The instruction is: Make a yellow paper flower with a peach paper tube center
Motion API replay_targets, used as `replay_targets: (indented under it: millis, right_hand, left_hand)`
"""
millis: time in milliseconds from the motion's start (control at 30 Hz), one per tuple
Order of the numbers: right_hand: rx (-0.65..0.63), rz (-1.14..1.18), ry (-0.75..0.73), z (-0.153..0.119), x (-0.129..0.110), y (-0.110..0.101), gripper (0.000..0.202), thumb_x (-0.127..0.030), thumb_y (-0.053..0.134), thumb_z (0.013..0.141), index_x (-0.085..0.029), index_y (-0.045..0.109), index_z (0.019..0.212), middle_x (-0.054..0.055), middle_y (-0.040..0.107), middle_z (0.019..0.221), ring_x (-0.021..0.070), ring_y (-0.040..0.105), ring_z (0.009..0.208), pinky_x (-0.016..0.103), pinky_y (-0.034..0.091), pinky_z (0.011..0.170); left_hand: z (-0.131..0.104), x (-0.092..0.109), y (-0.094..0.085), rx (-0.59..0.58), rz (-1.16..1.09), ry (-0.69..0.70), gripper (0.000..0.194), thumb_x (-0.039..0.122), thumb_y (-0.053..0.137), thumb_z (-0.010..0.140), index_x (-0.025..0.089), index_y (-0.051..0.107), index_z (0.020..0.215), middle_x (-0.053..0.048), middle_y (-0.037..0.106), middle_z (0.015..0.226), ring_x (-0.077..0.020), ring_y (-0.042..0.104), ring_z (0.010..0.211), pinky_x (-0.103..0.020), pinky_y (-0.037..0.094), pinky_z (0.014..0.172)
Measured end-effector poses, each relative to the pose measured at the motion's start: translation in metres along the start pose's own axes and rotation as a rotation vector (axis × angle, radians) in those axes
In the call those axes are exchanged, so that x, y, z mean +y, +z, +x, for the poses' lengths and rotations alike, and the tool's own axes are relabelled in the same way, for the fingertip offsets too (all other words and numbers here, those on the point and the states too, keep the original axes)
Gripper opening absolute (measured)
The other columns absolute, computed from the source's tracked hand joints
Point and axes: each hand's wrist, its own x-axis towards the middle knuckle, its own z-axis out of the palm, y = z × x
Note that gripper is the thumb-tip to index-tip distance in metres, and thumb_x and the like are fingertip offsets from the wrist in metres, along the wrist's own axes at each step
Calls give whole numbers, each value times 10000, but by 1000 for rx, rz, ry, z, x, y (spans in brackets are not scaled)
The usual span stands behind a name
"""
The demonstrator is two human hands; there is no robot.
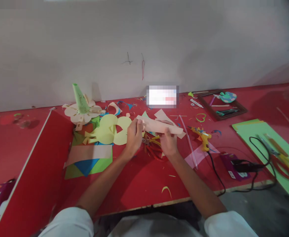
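Head view: pale paper piece [156,125] is right in the grip, spanning both hands over the red desk [134,187], long axis left-right, right end slightly nearer the wearer; rolled or folded, can't tell. Left hand [134,140] pinches its left end; right hand [168,143] grasps the near edge right of middle, far end projecting past it.
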Motion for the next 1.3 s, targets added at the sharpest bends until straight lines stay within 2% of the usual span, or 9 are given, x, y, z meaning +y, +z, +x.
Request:
replay_targets:
  millis: [200,300,433,567,700,867,1033,1167,1300]
  right_hand:
    - [46,-57,-20,-4,0,6,407,-506,816,849,-250,680,1134,84,729,1257,246,679,1132,369,607,878]
    - [61,31,50,-2,-1,6,403,-496,838,828,-275,677,1123,57,756,1207,229,700,1113,338,625,816]
    - [212,194,146,9,0,-8,328,-448,866,817,-267,686,1023,10,796,1086,162,737,926,286,623,739]
    - [214,262,156,17,-3,-19,257,-409,855,836,-256,701,974,-1,810,1071,146,745,927,279,623,769]
    - [74,225,105,15,-9,-13,324,-367,883,791,-286,714,1055,5,800,1145,188,744,1073,315,628,826]
    - [18,120,38,11,-12,-5,382,-371,879,783,-285,699,1109,31,780,1202,223,706,1188,391,618,949]
    - [-33,56,25,8,-11,-3,382,-369,869,796,-298,674,1117,35,770,1212,240,686,1234,446,593,1031]
    - [-62,63,27,3,-10,2,411,-353,888,781,-298,657,1117,34,765,1213,242,682,1253,457,567,1082]
    - [-57,115,73,-2,-9,8,455,-420,916,753,-290,645,1094,56,765,1220,251,681,1256,447,585,1045]
  left_hand:
    - [-2,-9,0,-3,369,114,396,522,306,1109,235,443,874,-61,582,841,-227,515,789,-394,414,802]
    - [-3,-10,0,-72,502,168,360,479,349,1093,231,465,859,-85,610,843,-266,556,844,-449,421,882]
    - [-2,-5,1,-99,230,163,378,480,344,1102,211,590,1004,-103,676,981,-263,617,972,-416,455,918]
    - [8,-1,-5,-58,-107,7,348,460,405,1090,215,640,1017,-50,663,895,-182,596,818,-301,466,747]
    - [17,-3,-13,-74,-26,12,221,359,578,998,198,633,856,2,573,741,-142,495,689,-266,375,643]
    - [18,-5,-12,34,-52,-10,452,498,548,1029,208,436,702,30,390,660,-124,358,624,-272,298,580]
    - [12,1,-5,105,-129,-45,596,745,483,993,217,435,720,14,402,689,-142,373,650,-288,333,583]
    - [5,6,-1,59,-108,-34,545,694,479,1020,213,507,765,10,459,707,-144,419,670,-280,364,611]
    - [-1,5,1,95,-30,-29,464,605,518,1028,211,538,784,14,490,706,-142,439,673,-272,364,622]
